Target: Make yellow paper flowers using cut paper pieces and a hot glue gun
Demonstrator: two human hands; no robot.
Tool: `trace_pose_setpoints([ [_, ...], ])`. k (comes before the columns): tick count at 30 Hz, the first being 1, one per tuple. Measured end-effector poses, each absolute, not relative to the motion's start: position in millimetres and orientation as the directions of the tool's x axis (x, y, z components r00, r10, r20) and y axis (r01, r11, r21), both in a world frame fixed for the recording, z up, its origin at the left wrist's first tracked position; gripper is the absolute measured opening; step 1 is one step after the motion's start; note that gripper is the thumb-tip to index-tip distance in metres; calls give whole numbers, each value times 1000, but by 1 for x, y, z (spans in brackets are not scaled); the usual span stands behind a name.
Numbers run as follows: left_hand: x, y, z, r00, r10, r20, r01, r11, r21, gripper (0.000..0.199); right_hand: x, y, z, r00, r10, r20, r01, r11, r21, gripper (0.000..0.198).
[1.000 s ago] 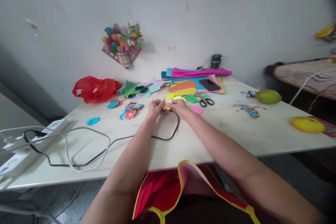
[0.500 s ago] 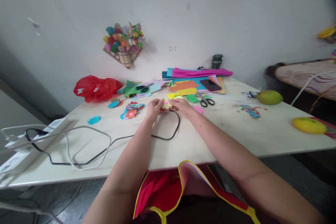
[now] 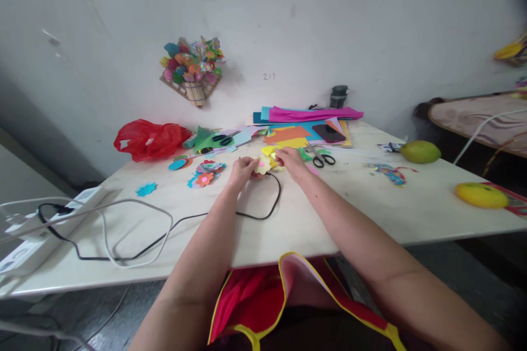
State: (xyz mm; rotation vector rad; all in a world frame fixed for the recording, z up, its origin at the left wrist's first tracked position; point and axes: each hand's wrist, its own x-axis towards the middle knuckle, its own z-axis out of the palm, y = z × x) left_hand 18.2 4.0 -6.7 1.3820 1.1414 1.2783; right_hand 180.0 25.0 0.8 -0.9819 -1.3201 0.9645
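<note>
My left hand (image 3: 242, 171) pinches the left edge of a pale yellow paper flower (image 3: 262, 164) with a pink centre. A black cable (image 3: 275, 205) runs to something under the flower that I cannot make out. Just right of the flower, my right hand (image 3: 291, 162) is closed, fingertips together beside a bright yellow piece of paper (image 3: 268, 150). What those fingertips hold, if anything, is too small to make out. Left of my hands lies a pile of colourful paper flowers (image 3: 206, 174), and scissors (image 3: 323, 159) with black handles rest right of my right hand.
On the left are a blue paper flower (image 3: 146, 190), a white power strip (image 3: 53, 230) with looping cords and a red plastic bag (image 3: 150, 140). Coloured sheets (image 3: 288, 134) and a phone (image 3: 328, 132) lie at the back. Two yellow-green fruits (image 3: 420, 151) sit at the right.
My right hand has let go of the flower's right side and shifted slightly up and right. My left hand keeps its hold, and more of the flower shows.
</note>
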Motion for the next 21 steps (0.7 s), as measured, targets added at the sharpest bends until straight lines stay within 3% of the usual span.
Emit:
trace_pose_setpoints([
  [6,17,5,-7,47,981,187,39,-189,981,34,197,28,7,147,914,379,384,300,-873,41],
  [10,18,4,-6,39,983,181,37,-183,982,35,201,31,4,58,888,456,493,372,-787,19],
  [12,19,3,-5,37,984,176,38,-177,983,35,199,32,2,21,882,470,469,407,-784,13],
  [17,21,1,-2,29,988,154,58,-156,986,33,187,24,5,-17,930,367,311,354,-882,30],
  [21,22,0,-2,48,982,181,96,-185,978,31,178,15,5,-173,953,249,123,271,-955,31],
])
